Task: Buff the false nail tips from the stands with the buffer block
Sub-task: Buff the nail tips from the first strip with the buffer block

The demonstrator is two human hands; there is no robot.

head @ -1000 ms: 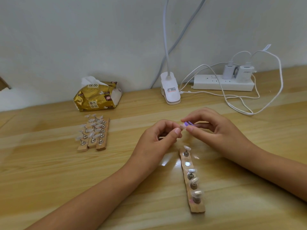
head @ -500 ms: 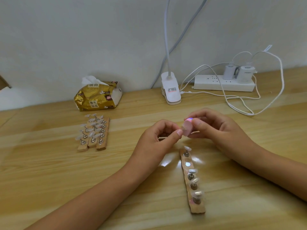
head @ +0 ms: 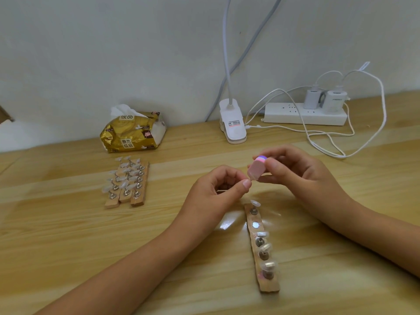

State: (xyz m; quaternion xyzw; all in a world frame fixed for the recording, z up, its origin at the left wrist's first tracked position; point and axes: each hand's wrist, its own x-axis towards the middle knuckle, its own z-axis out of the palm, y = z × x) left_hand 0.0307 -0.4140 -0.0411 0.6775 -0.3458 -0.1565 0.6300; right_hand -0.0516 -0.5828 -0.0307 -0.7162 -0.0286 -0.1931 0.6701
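Two hands are meeting above the desk (head: 68,246) at the centre of the frame. The right hand (head: 302,176) is pinching the pink buffer block (head: 256,168) upright between thumb and fingers. The left hand (head: 213,189) is curling with its thumb and forefinger pressing together right at the block's lower edge; I cannot tell what they are gripping, as it is too small. Just below the hands a wooden stand (head: 269,285) is lying lengthwise, carrying false nail tips (head: 266,247) on four posts, with the second spot from the top showing a bare metal disc. Three more stands (head: 127,185) are sitting side by side at centre left. A tissue pack (head: 134,133), a lamp clip (head: 233,123) and a power strip (head: 304,113) are lining the wall.
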